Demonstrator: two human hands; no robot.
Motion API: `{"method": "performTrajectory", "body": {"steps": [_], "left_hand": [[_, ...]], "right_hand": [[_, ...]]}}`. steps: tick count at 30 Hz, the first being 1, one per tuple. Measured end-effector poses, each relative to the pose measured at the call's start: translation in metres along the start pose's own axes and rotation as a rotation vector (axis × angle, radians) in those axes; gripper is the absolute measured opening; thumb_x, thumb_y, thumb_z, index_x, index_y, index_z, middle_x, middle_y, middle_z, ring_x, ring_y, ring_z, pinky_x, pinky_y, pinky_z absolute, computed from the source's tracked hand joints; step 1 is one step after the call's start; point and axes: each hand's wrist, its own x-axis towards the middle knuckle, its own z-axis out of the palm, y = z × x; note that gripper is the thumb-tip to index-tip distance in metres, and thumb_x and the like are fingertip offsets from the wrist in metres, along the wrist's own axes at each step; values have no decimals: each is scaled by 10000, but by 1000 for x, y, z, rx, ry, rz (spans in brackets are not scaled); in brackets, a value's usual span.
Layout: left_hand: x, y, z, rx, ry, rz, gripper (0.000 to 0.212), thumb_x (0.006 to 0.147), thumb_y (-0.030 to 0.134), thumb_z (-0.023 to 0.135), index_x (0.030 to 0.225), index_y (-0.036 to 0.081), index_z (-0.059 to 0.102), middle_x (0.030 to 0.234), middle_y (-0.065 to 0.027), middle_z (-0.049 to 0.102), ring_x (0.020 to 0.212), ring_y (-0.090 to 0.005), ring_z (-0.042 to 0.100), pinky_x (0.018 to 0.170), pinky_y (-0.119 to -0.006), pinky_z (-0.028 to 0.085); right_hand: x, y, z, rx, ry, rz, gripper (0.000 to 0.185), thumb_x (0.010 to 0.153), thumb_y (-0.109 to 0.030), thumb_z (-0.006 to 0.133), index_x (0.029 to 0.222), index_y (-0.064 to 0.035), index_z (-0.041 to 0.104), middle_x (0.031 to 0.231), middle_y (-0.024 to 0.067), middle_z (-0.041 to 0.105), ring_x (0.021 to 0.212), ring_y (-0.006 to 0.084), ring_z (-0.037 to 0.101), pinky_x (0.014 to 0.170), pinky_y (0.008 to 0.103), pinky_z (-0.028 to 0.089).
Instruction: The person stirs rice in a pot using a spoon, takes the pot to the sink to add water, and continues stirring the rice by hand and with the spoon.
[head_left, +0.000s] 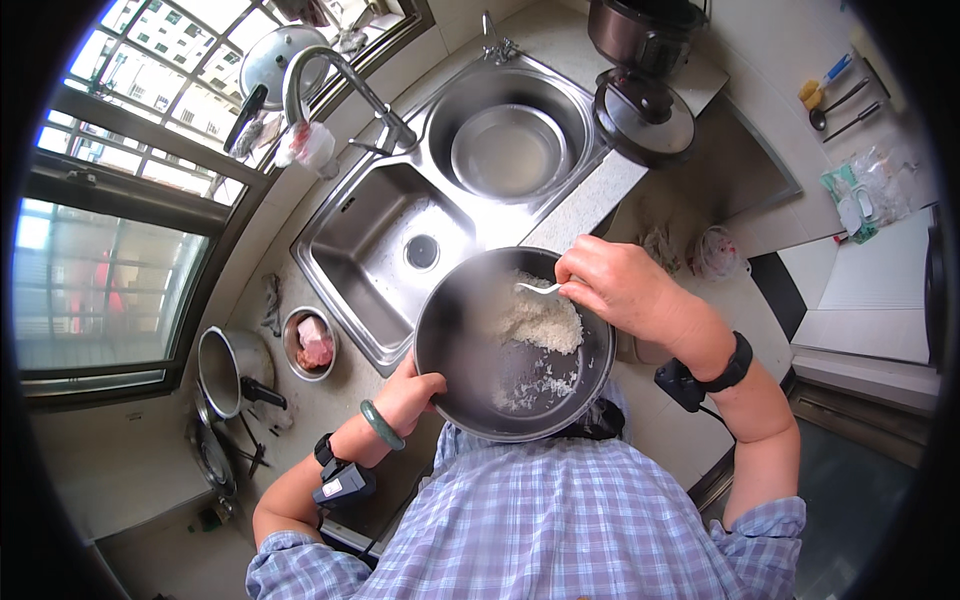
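My left hand (409, 394) grips the rim of a dark, round cooking pot (472, 330) held in front of my shirt. Inside it, white rice grains (551, 326) are heaped toward the upper right, with a thinner scatter on the bottom below. Between the fingers of my right hand (611, 281) is a white spoon (538, 288), its head in the rice and most of its handle hidden by the hand. A blurred haze covers the pot's left half, so its inside is unclear there.
Ahead lies a double steel sink (330, 232); a metal basin (510, 150) with cloudy liquid sits in the round bowl. Raw meat fills a small bowl (310, 343) on the left, beside a metal pot (232, 371). A dark lid (645, 116) and cooker (645, 37) stand upper right.
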Motion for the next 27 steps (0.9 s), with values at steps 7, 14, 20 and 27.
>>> {"method": "performTrajectory", "body": {"steps": [7,14,20,27], "left_hand": [[45,56,-8,143,-101,36,676,697,-20,513,1339,105,343,919,-42,516,715,-110,493,540,-238,414],[82,94,-11,80,-58,42,746,689,-55,495,1385,130,299,959,-48,515,691,-122,505,522,-253,433],[121,122,0,-144,94,-35,624,713,-74,468,1308,93,384,973,-82,548,733,-172,578,531,-285,497],[180,144,14,-376,217,-106,523,732,-84,438,1241,34,430,1023,-152,575,815,-274,634,657,-416,576]], "right_hand": [[81,58,-20,129,-33,79,153,818,-156,618,902,-38,566,851,115,538,771,274,570,705,351,470],[166,117,-21,219,-233,79,288,852,-231,608,1083,-62,568,983,103,542,878,226,567,787,324,463],[225,206,-29,602,-259,296,506,912,-406,514,1272,-52,471,1150,125,570,1073,217,539,941,317,408],[301,334,-37,586,-409,473,430,929,-433,482,1155,-73,547,1005,19,591,878,114,555,729,264,464]]}}
